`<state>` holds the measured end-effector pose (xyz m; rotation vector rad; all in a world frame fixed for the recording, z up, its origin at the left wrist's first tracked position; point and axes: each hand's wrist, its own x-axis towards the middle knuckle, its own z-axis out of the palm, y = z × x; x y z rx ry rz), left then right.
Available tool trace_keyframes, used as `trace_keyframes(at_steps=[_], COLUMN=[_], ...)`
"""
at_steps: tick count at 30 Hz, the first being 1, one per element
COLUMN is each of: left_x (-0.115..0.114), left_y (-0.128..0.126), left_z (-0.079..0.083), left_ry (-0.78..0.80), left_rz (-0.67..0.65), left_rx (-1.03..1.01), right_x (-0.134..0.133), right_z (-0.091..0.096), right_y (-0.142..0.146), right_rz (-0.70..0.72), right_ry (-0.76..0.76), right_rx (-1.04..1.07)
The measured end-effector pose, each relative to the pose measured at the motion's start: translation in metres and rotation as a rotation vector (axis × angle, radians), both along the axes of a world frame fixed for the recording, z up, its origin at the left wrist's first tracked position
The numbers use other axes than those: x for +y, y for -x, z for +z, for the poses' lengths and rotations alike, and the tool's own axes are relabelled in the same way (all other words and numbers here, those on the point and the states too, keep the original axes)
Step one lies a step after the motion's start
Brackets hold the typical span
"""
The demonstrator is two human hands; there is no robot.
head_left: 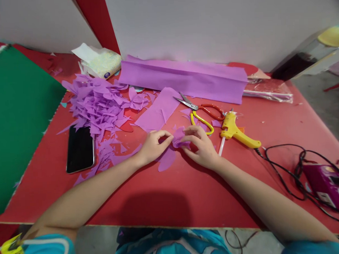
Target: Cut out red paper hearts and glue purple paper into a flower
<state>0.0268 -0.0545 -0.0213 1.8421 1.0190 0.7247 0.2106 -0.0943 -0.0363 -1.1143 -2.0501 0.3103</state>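
Note:
Between my hands, low over the red table, is a small purple paper flower [177,138] with layered petals. My left hand [155,145] pinches its left edge between thumb and fingertips. Curled around the flower's right side are the fingers of my right hand [200,146]; they grip its petals, though the exact contact is partly hidden. A loose purple petal [167,161] lies just below the flower. Beyond my hands rest scissors [195,107] with one red and one yellow handle, blades apart, and a cut purple paper strip [159,111].
A yellow glue gun [236,130] lies right of my right hand, its black cord [279,167] looping toward a purple box [323,184]. On the left are a heap of purple cutouts [98,101], a phone [80,148] and a tissue pack [100,62]. Folded purple paper [184,80] lies behind.

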Motion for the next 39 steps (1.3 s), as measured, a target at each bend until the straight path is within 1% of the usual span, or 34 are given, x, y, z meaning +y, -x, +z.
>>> trace_keyframes(at_steps=[3, 8, 10, 13, 17, 22, 26, 33, 36, 39], left_x=[0.0003, 0.0, -0.0007, -0.0011, -0.0001, 0.0006, -0.0007, -0.0025, -0.0023, -0.0011], left_y=[-0.0002, -0.0008, -0.0011, -0.0008, 0.0006, 0.001, 0.0008, 0.0009, 0.0009, 0.0011], left_z=[0.0007, -0.0012, -0.002, -0.0025, -0.0019, -0.0013, -0.0016, -0.0039, -0.0038, -0.0035], left_ry=[-0.023, -0.005, 0.001, -0.038, -0.11, -0.202, -0.231, -0.23, -0.228, -0.21], left_rz=[-0.012, -0.007, 0.018, 0.064, 0.039, 0.001, -0.039, -0.075, -0.053, 0.031], left_rx=[0.004, 0.011, -0.02, -0.022, 0.079, 0.224, 0.3, 0.336, 0.331, 0.313], right_x=[-0.0003, -0.001, -0.0012, -0.0012, -0.0015, -0.0022, -0.0028, -0.0031, -0.003, -0.0032], right_z=[-0.0022, -0.0049, -0.0046, -0.004, -0.0045, -0.0062, -0.0068, -0.0065, -0.006, -0.0061], right_y=[-0.0007, -0.0026, -0.0026, -0.0019, -0.0013, -0.0017, -0.0012, 0.0006, 0.0008, 0.0004], right_rz=[0.044, 0.023, 0.013, 0.009, 0.004, 0.007, 0.005, 0.043, 0.045, 0.041], right_ry=[0.004, -0.034, -0.052, -0.077, -0.083, -0.052, -0.046, -0.055, -0.06, -0.067], right_rx=[-0.014, -0.051, -0.048, -0.031, -0.037, -0.033, -0.048, -0.026, -0.025, -0.03])
